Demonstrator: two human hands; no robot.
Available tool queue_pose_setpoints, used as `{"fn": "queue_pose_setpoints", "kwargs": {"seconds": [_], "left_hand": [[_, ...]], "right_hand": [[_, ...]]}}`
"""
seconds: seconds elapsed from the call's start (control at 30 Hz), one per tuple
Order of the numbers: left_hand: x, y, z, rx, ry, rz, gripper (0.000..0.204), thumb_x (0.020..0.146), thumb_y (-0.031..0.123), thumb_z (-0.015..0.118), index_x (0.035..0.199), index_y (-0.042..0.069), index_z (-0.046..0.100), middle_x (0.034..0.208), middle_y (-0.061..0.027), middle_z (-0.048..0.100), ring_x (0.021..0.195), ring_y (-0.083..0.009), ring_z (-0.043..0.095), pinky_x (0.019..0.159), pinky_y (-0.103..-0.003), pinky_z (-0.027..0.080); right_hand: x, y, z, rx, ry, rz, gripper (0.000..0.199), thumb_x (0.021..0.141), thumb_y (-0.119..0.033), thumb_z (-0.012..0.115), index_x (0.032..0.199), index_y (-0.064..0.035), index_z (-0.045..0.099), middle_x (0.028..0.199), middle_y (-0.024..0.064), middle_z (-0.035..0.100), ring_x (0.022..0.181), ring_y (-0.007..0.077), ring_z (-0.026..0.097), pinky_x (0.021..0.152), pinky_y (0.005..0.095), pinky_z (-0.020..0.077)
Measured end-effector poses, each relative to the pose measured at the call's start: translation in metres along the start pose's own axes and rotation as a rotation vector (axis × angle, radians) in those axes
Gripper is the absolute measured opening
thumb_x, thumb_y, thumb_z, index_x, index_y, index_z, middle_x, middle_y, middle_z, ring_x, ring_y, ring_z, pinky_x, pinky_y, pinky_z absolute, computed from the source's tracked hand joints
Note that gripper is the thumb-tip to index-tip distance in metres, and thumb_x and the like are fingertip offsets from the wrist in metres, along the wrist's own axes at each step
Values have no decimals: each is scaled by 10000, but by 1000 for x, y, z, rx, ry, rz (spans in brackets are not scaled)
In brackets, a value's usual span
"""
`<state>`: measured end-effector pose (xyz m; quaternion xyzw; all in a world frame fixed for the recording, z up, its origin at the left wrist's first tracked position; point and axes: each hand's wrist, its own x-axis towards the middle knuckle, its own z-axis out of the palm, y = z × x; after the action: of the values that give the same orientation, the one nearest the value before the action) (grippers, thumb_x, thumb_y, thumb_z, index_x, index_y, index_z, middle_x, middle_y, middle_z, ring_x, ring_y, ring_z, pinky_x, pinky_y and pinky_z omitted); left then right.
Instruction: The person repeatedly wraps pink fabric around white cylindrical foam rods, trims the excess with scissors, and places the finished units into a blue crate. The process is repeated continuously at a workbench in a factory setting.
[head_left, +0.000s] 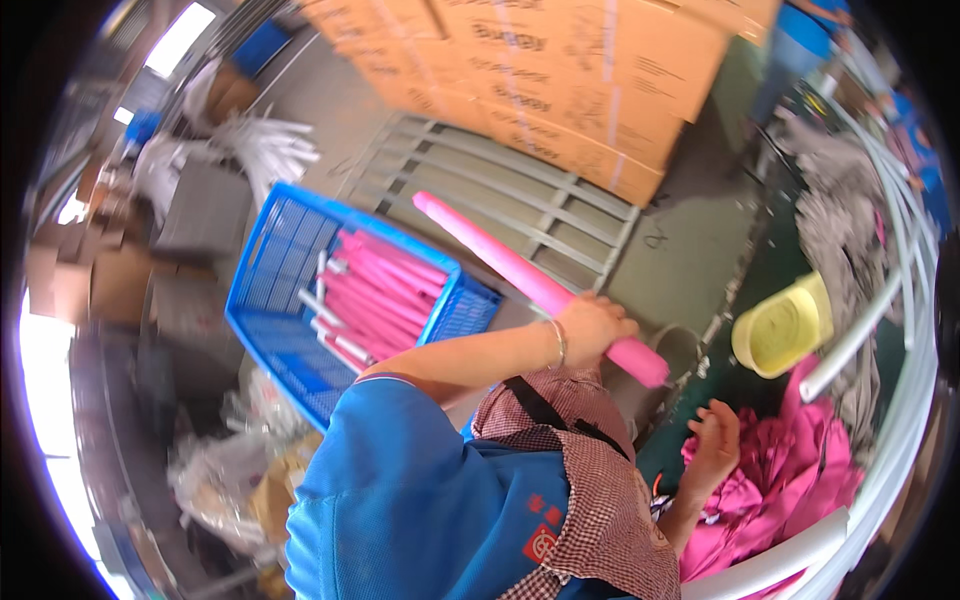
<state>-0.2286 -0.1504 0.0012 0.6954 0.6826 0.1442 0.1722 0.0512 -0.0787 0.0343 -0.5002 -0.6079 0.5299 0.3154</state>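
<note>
A long pink padded tube [500, 262] is gripped near its lower right end by my left hand [592, 325], with the fingers wrapped round it. The tube slants up to the left, past the rim of a blue plastic basket [345, 212]. Several similar pink tubes [385, 290] lie in that basket, along with a few white tube ends. My right hand [714, 440] holds nothing, its fingers apart and slightly curled. It is beside a heap of bright pink fabric [770, 495] on the green-topped table [672, 425].
A yellow plastic tub [782, 328] and grey fabric [845, 190] lie at the right. Long white tubes [905, 440] curve along the right edge. Stacked cardboard boxes [560, 85] stand beyond a slatted metal pallet [470, 165]. Clear plastic bags [225, 480] sit at the lower left.
</note>
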Motion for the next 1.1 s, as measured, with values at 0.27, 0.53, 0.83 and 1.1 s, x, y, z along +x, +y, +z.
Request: {"fn": "queue_pose_setpoints", "kwargs": {"seconds": [0.27, 0.53, 0.83, 1.1], "left_hand": [[-193, -165, -6, 272, -323, -725, 525, 716, 168, 739, 1218, 114, 596, 1124, -148, 645, 1020, -333, 614, 860, -439, 495], [-150, -275, 95, -321, -517, -991, 498, 642, 202, 834, 1054, -7, 647, 829, -128, 701, 564, -253, 652, 521, -383, 534], [218, 98, 89, -717, -293, 315, 74, 875, 36, 682, 913, 32, 618, 746, 19, 594, 693, -53, 547, 615, -221, 465], [178, 362, 153, -496, -244, 1115, 297, 705, 186, 802, 943, 91, 652, 848, -72, 585, 801, -258, 611, 709, -377, 516]], "right_hand": [[42, 28, 25, 458, -203, 40, 139, 943, -55, 598, 1057, 13, 639, 902, 87, 671, 767, 148, 655, 704, 284, 556], [12, -1, -21, 524, 164, 168, 180, 965, -159, 612, 1012, 8, 663, 808, 22, 655, 690, 75, 614, 644, 212, 500], [-93, 40, -76, 568, 689, 245, 196, 972, -193, 612, 952, -1, 648, 761, 44, 658, 651, 113, 626, 624, 242, 520], [-156, 52, -89, 513, 899, 301, 177, 966, -157, 615, 931, 15, 643, 740, 28, 644, 639, 89, 593, 604, 234, 490]]}}
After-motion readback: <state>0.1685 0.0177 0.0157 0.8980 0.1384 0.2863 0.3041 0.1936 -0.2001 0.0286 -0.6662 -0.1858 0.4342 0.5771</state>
